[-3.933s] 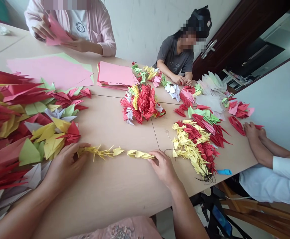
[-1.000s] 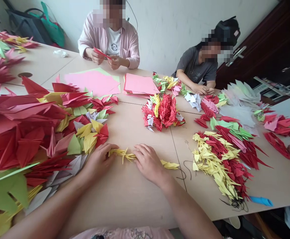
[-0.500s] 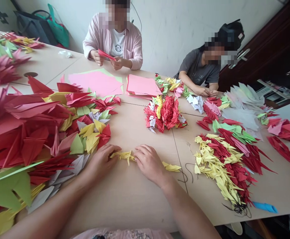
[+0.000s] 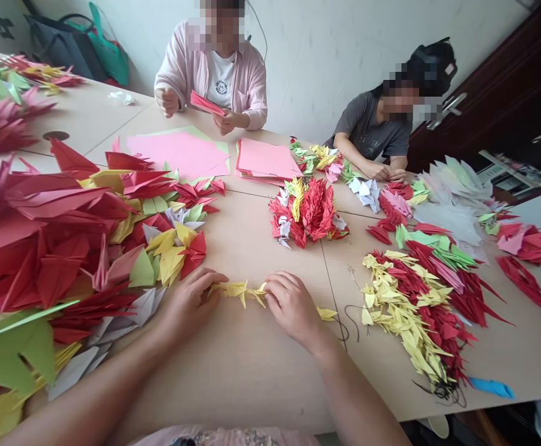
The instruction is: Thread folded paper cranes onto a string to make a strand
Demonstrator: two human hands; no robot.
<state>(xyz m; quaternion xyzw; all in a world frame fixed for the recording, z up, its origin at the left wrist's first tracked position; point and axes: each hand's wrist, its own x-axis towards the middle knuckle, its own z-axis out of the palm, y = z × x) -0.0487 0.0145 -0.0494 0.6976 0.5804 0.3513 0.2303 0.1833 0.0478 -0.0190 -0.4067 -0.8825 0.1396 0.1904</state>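
A string of small yellow paper cranes stretches low over the table between my two hands. My left hand closes on its left end, fingers curled around it. My right hand pinches it at the other side, fingertips pressed together. Past my right hand, another yellow folded crane shows on the table, beside a dark cord. Parts of the string are hidden beneath my fingers.
A big heap of folded paper cranes fills the left. Yellow and red crane strings lie right, a red bundle ahead. Pink paper sheets are at the back. Two people sit opposite; one holds red paper.
My right hand has slid to the right, so more of the yellow string shows between my hands. The person opposite has lifted one hand off the red paper.
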